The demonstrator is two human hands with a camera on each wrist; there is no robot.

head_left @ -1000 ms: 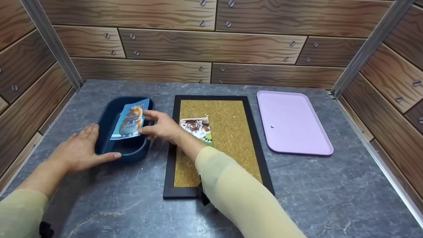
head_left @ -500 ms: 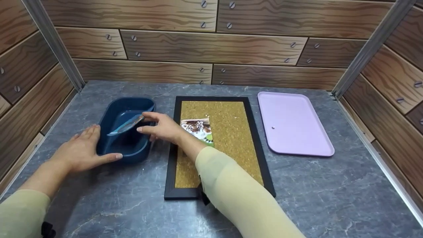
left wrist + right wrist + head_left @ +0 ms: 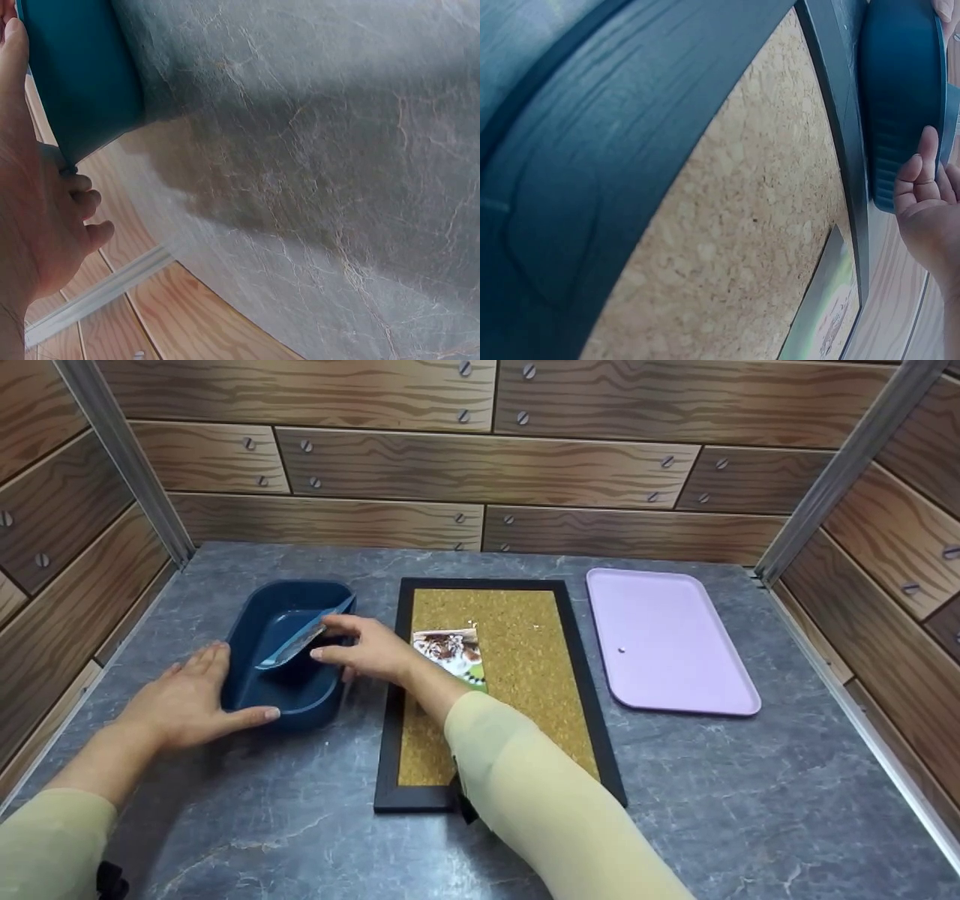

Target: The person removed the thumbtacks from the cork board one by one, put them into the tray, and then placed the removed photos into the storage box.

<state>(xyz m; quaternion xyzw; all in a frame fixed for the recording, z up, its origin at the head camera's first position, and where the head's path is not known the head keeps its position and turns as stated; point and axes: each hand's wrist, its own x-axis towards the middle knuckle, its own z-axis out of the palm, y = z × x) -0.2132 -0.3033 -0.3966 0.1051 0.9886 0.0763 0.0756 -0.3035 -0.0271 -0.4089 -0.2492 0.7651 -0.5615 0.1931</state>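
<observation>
The container looks like smooth plastic, the card glossy paper — the board rough, grainy cork.

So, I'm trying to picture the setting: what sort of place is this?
It looks like a small enclosed work booth, perhaps a staged one, though its wider surroundings don't show. Wood-patterned panels wall it in, metal corner posts frame it, and a gray marble-look tabletop fills the floor space between.

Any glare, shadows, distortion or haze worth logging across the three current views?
Head: pale glare on the tabletop in front of the corkboard; left wrist: a broad shadow across the tabletop, whose edge curves, likely lens distortion; right wrist: bluish cast, and the card on the corkboard looks washed out.
</observation>
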